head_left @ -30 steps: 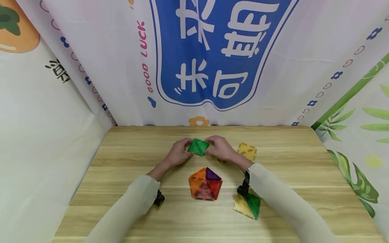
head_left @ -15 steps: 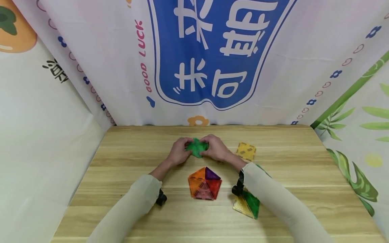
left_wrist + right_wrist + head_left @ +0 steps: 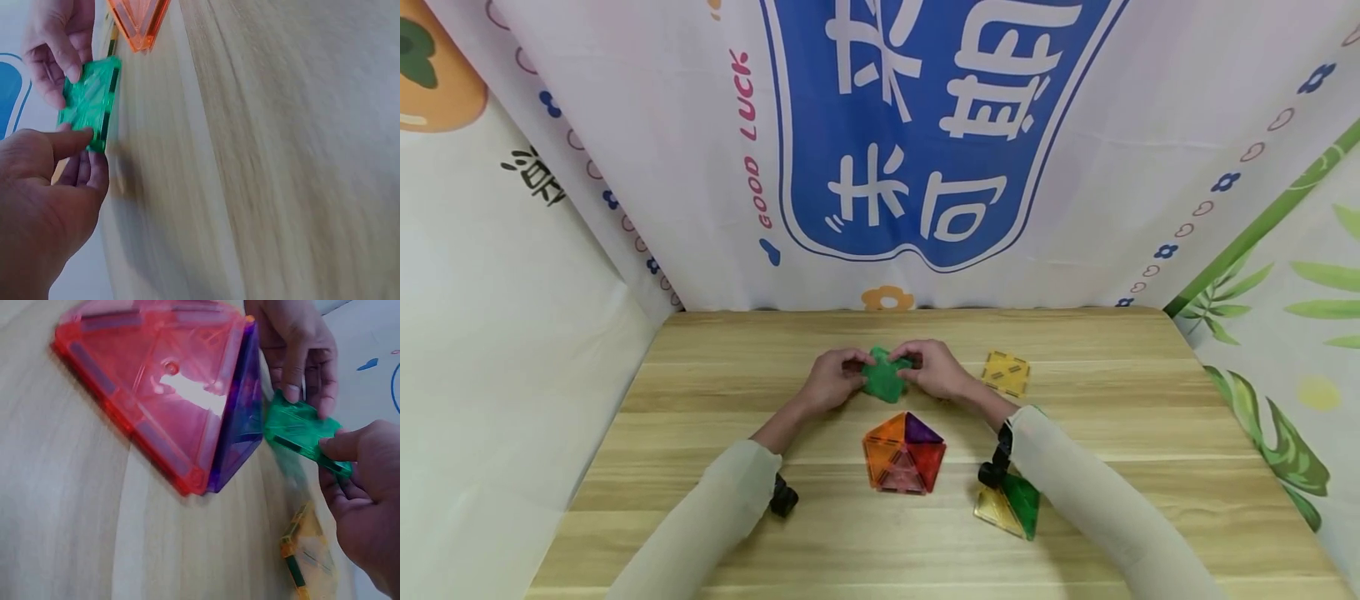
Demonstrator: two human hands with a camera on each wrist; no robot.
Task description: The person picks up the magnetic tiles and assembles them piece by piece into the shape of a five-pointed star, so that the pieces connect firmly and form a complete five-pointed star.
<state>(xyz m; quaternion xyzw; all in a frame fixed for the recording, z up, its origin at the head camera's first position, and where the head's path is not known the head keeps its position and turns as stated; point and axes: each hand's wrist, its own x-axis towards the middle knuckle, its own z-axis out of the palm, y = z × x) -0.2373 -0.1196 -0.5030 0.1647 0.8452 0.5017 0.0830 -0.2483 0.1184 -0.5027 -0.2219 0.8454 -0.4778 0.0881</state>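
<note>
Over the far middle of the table, both hands hold a green magnetic tile, which is see-through and squarish. My left hand pinches its left edge between thumb and fingers, while my right hand pinches the right side. From the left wrist view, the green tile hangs tilted above the wood. Whether it is one tile or a stack, I cannot tell. Closer to me stands a five-sided pyramid of orange, red, pink and purple triangular tiles; in the right wrist view the pyramid is beside the green tile.
A yellow square tile lies right of the right hand. Under the right forearm a yellow triangular tile touches a green triangular tile. A bit of green shows past the right sleeve. A printed curtain borders the table's far edge.
The green pieces spread in a star-like outline half a second ago; now they show a more compact shape. Both hands have come slightly nearer, the left one also a little leftward.
</note>
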